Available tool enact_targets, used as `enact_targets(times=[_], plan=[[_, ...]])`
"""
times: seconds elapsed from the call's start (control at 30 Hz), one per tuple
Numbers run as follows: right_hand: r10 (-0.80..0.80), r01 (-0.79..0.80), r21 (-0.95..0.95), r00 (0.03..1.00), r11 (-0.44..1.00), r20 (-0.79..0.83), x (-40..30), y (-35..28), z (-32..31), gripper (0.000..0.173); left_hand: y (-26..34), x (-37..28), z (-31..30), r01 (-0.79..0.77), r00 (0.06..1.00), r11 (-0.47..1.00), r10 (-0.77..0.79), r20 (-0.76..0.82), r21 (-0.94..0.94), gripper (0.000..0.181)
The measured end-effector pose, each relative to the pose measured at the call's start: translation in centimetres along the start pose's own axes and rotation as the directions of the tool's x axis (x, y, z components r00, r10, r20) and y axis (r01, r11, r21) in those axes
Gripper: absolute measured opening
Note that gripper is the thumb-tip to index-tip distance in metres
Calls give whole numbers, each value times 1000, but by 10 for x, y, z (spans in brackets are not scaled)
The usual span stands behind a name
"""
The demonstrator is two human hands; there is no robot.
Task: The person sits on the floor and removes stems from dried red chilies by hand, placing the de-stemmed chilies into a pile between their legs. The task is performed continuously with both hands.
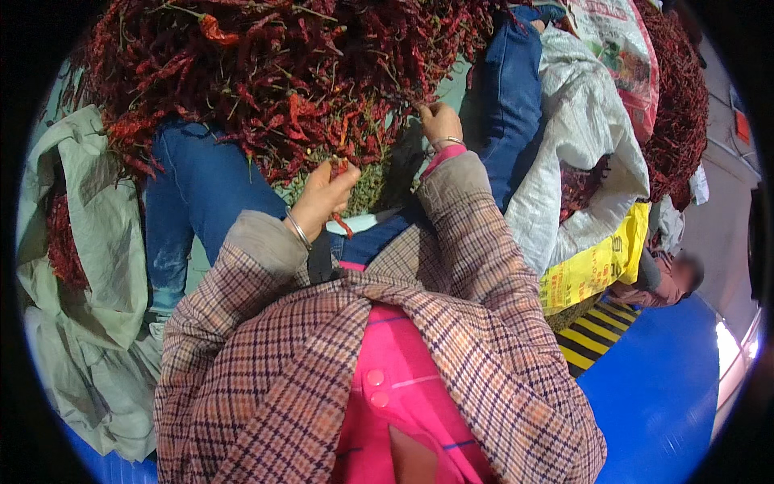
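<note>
My left hand (329,196) is closed around dried red chilies; one chili (343,225) sticks out below the fist and pale stem ends show above the thumb. Further forward, my right hand (442,124) touches the near right edge of a large heap of dried red chilies (290,72). Its thumb and fingertips are drawn together there, and whether a chili is between them is too small to tell. Loose greenish stems (369,190) lie between my legs, just beyond my left hand.
An open white woven sack (580,109) with chilies inside stands at the right, above a yellow printed bag (595,266). At the left is a pale green sack (109,242), also holding chilies. More chilies (674,103) are heaped at far right. Another person (659,281) is near the blue surface (659,363).
</note>
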State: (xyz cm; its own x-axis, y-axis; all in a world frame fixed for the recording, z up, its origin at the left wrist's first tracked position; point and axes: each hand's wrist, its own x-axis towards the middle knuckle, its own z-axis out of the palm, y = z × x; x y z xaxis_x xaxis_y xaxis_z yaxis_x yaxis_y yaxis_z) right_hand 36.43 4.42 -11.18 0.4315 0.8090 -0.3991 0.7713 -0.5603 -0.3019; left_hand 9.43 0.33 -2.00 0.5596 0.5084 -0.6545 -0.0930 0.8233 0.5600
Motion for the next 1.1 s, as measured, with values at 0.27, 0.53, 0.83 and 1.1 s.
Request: enact_targets(times=[0.27,0.53,0.83,1.1], plan=[[251,-226,199,961,954,-114,29,5,39,39,-6,9,-10,92,993,994,-95,-74,-51,19],[100,13,902,993,432,-62,-21,-11,-43,23,5,4,-1,-136,981,986,148,-125,96,19],[-165,163,914,980,372,-108,-122,-63,-69,11,39,28,50,-492,832,479,505,230,727,25],[-114,165,801,986,575,-122,-151,-40,-29,17,-3,-27,46,-820,572,203,288,768,535,11]])
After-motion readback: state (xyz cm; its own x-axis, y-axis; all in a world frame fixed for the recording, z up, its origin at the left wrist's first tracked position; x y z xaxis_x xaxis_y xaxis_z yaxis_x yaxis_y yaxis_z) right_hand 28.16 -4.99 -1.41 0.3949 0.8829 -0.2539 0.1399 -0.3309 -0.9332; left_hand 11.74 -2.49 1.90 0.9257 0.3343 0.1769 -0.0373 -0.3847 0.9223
